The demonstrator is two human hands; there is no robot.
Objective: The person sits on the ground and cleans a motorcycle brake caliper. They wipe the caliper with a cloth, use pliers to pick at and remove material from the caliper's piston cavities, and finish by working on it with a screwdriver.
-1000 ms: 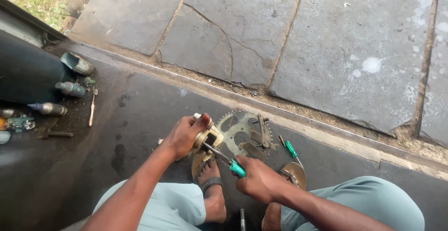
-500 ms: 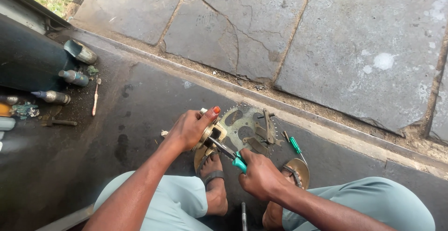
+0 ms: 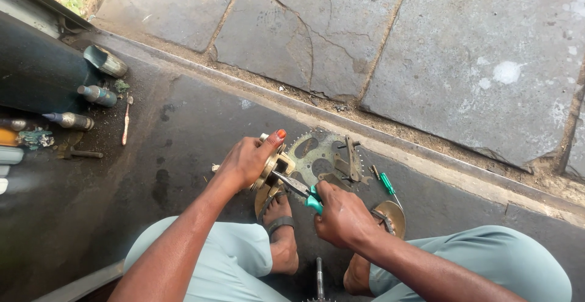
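Item: left hand (image 3: pixel 247 162). It is closed over a small brass-coloured round part (image 3: pixel 272 169), with the fingers wrapped about its top and the thumb, its nail painted red, raised toward the far side. The part is held just above the dark floor (image 3: pixel 183 137), at the near left edge of the sprocket.

Item: right hand (image 3: pixel 342 215). Its fingers are clenched round the green grips of a pair of pliers (image 3: pixel 300 190). The metal nose of the pliers is pointed left and far, and is seen to meet the brass-coloured part under the left hand.

Item: toothed sprocket (image 3: pixel 323 156), grey metal with cut-out openings, laid flat on the floor just beyond both hands. A short metal bracket (image 3: pixel 352 159) is laid across its right side.

Item: green-handled screwdriver (image 3: pixel 387 185), laid on the floor just right of the sprocket, near the right hand.

Item: round brass-coloured disc (image 3: pixel 393 216), set on the floor beside the right wrist and partly hidden by it.

Item: two sandalled feet; the left foot (image 3: pixel 281 229) is placed directly near the hands, between pale green trouser legs.

Item: a row of small bottles and tubes (image 3: pixel 91 95), set at the far left along a dark wall, well apart from the hands. A thin stick-like tool (image 3: pixel 126 122) is laid next to them.

Item: stone paving slabs (image 3: pixel 426 46), cracked, beyond the raised kerb on the far side.
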